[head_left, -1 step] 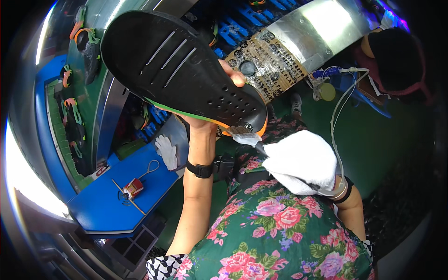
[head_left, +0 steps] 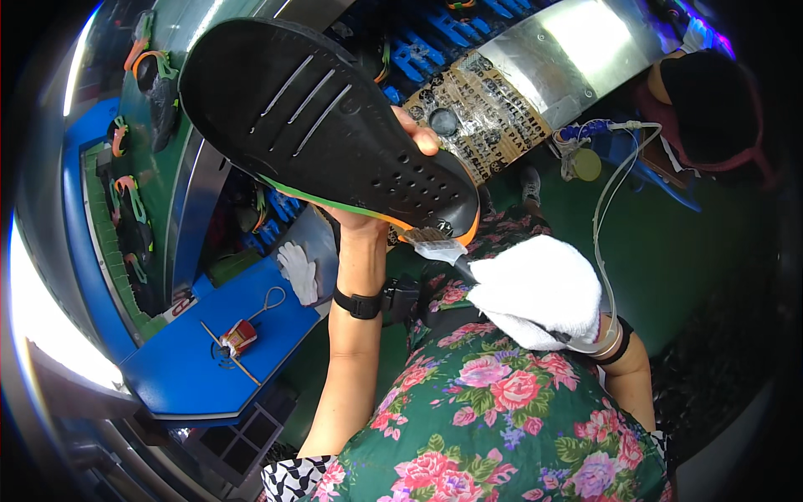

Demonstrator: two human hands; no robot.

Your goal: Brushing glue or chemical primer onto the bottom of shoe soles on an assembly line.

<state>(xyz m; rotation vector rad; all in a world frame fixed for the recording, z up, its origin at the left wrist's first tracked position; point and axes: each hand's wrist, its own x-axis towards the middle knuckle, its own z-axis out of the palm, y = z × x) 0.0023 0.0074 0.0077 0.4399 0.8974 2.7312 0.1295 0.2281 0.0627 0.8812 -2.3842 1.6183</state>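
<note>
A large black shoe sole [head_left: 326,138] with a green and orange edge is held up and tilted in front of me. It bears three light slits and several small holes. My left hand [head_left: 368,213] is closed around its side near the narrower end, the thumb showing over the far edge. A white cloth or mitt [head_left: 539,289] covers my right hand, hiding its fingers. Out of it sticks a brush [head_left: 439,247] with a pale wrapped head, whose dark bristles touch the orange edge at the sole's narrow end.
On a blue side table [head_left: 184,376] lie a small red container [head_left: 238,336] with a stick across it and a white glove [head_left: 299,272]. Shoe parts [head_left: 155,75] sit on a green conveyor at left. A taped cardboard sheet [head_left: 493,109] lies beyond. Another person [head_left: 711,117] is at far right.
My right hand in the white covering has shifted very slightly left with the brush. The sole and my left hand have stayed in place.
</note>
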